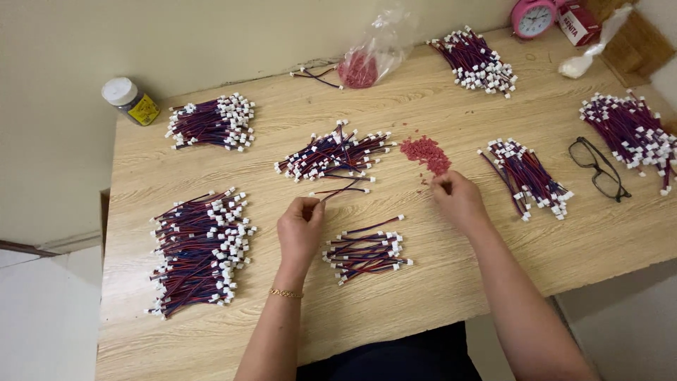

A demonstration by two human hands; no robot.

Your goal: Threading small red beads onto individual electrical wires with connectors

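Pale wood-grain tabletop (423,296), sorted into separate heaps so finished and unfinished stock stay apart. Lowest in frame, at centre: small bundle of red-and-blue wire leads with white plugs (367,250), lying between both forearms. Left hand (301,229), fingers pinched shut on single wire lead (343,190), held out flat toward frame centre. Right hand (458,201), fingertips closed narrow at edge of scattered red connector pieces (427,154), whether gripping one cannot be told. Lower left: largest wire stack (201,250). Seven wire heaps counted in all, reaching from lower left round to right edge. Mid right: one pair of black glasses (599,168), set aside. Farther up: one white-capped jar (130,101), one clear bag of red pieces (367,60), one pink alarm clock (534,17).
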